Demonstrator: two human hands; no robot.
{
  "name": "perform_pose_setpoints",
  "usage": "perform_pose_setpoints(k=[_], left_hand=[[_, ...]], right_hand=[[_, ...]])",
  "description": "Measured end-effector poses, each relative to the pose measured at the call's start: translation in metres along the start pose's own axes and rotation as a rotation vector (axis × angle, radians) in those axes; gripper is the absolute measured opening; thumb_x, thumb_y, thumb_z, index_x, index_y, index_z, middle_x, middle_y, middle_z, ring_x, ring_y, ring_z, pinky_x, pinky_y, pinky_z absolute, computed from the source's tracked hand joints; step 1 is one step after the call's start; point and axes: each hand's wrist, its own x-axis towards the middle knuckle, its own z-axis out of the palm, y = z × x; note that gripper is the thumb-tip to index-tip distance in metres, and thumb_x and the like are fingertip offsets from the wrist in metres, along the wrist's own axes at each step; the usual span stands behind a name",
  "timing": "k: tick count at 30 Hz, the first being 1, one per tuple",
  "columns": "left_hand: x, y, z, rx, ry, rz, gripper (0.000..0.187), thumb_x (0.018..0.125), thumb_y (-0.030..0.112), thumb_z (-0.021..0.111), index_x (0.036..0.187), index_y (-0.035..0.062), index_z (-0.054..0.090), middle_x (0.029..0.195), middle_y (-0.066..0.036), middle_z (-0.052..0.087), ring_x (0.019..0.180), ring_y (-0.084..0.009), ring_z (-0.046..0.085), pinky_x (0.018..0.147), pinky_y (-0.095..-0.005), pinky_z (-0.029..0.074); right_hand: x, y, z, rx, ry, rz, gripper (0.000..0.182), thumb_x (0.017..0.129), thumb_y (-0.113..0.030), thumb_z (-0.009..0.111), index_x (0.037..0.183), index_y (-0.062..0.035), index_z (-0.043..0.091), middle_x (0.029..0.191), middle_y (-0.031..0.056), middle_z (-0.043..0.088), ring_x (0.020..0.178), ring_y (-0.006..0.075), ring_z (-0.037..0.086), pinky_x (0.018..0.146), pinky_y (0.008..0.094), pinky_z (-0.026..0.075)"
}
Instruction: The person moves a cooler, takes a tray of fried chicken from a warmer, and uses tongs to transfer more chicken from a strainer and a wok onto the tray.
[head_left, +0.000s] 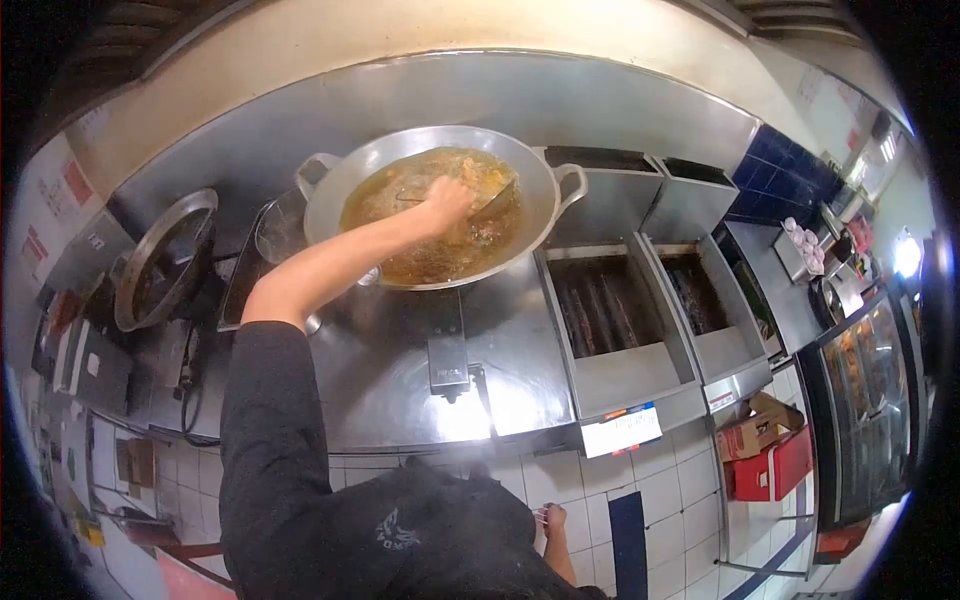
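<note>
A big two-handled metal wok (pixel 325 215) full of bubbling brown oil stands at the back of the steel counter. My left hand (pixel 450 200) reaches over it, its fingers closed round the handle of a skimmer (pixel 497 197). The hooked end of that handle pokes out to the left of my fist. The skimmer's head dips at the right part of the oil, beside golden frying pieces (pixel 490 178). Low at my side hangs my right hand (pixel 552 517), away from the counter, with fingers curled; a small pale streak shows there, too small to name.
Two sunken fryer wells (pixel 600 305) lie right of the wok. A round metal pan (pixel 165 260) leans at the left, near a wire strainer (pixel 282 228). A control box (pixel 448 365) sits on the front counter. Further right are a red cooler (pixel 775 468) and a glass display case (pixel 868 370).
</note>
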Motion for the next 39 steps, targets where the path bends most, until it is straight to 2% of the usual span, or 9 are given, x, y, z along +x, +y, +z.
perform_pose_setpoints(k=[7,9,11,13,16,24,26,30,39], left_hand=[[-0.079,-0.048,0.016,-0.005,-0.026,-0.058,0.026,0.081,0.015,0.056,0.104,0.0202,0.067,0.067,-0.009,0.065,0.065,-0.0250,0.067,0.053,-0.0373,0.050],[-0.101,-0.058,-0.001,-0.018,-0.100,-0.095,0.026,0.082,0.015,0.055,0.104,0.0205,0.067,0.068,-0.010,0.065,0.067,-0.0255,0.067,0.055,-0.0378,0.051],[-0.130,-0.071,-0.023,-0.078,-0.159,-0.111,0.029,0.082,0.015,0.053,0.107,0.0221,0.067,0.073,-0.011,0.066,0.071,-0.0267,0.067,0.059,-0.0394,0.053],[-0.157,-0.077,-0.038,-0.186,-0.146,-0.218,0.034,0.081,0.014,0.055,0.112,0.0243,0.066,0.078,-0.012,0.067,0.075,-0.0284,0.067,0.064,-0.0410,0.054],[-0.204,-0.089,-0.086,-0.365,-0.188,-0.323,0.046,0.077,0.013,0.061,0.120,0.0273,0.062,0.085,-0.013,0.068,0.078,-0.0314,0.066,0.068,-0.0425,0.054],[-0.309,-0.138,-0.083,-0.678,-0.046,-0.560,0.043,0.077,0.013,0.063,0.119,0.0190,0.062,0.085,-0.016,0.068,0.082,-0.0335,0.066,0.071,-0.0427,0.053],[-0.325,-0.144,-0.065,-0.731,0.094,-0.652,0.034,0.075,0.013,0.064,0.109,0.0121,0.067,0.084,-0.017,0.067,0.080,-0.0339,0.066,0.069,-0.0426,0.054],[-0.303,-0.155,-0.001,-0.747,-0.134,-0.614,0.016,0.067,0.011,0.067,0.079,0.0004,0.069,0.078,-0.019,0.067,0.077,-0.0318,0.067,0.065,-0.0420,0.054],[-0.315,-0.177,0.027,-1.021,0.114,-0.678,0.028,0.070,0.009,0.064,0.097,0.0016,0.067,0.088,-0.016,0.067,0.084,-0.0324,0.065,0.075,-0.0423,0.050]], right_hand=[[0.048,0.032,-0.002,0.006,-0.218,-0.098,0.022,0.080,-0.007,0.043,0.093,0.0050,0.057,0.063,0.0092,0.054,0.045,0.0146,0.047,0.034,0.0275,0.034],[0.011,0.025,0.001,-0.167,-0.102,-0.078,0.022,0.083,-0.009,0.043,0.093,0.0031,0.059,0.061,0.0072,0.055,0.043,0.0117,0.046,0.033,0.0253,0.031],[0.126,0.102,-0.044,-0.408,-0.621,-0.141,0.024,0.089,-0.018,0.047,0.099,-0.0002,0.061,0.072,0.0083,0.062,0.053,0.0176,0.056,0.043,0.0305,0.043],[0.072,0.041,0.001,-0.431,-0.390,-0.052,0.024,0.089,-0.018,0.048,0.099,-0.0002,0.061,0.072,0.0083,0.062,0.054,0.0179,0.056,0.044,0.0307,0.043],[0.054,-0.021,0.063,-0.521,-0.369,-0.060,0.025,0.089,-0.018,0.048,0.099,-0.0003,0.061,0.073,0.0083,0.062,0.055,0.0182,0.056,0.045,0.0309,0.043],[-0.012,-0.131,0.229,-0.650,-0.471,-0.283,0.025,0.089,-0.020,0.048,0.100,-0.0005,0.061,0.074,0.0083,0.063,0.057,0.0191,0.057,0.047,0.0316,0.044],[-0.033,-0.142,0.260,-0.660,-0.492,-0.325,0.026,0.089,-0.020,0.048,0.100,-0.0006,0.061,0.075,0.0083,0.063,0.057,0.0194,0.057,0.048,0.0318,0.045],[-0.073,-0.147,0.305,-0.697,-0.519,-0.369,0.026,0.089,-0.021,0.049,0.100,-0.0007,0.061,0.075,0.0084,0.063,0.058,0.0198,0.057,0.049,0.0322,0.045],[-0.113,-0.142,0.373,-0.732,-0.606,-0.411,0.027,0.090,-0.023,0.049,0.101,-0.0010,0.061,0.077,0.0084,0.064,0.061,0.0209,0.058,0.052,0.0329,0.046]])
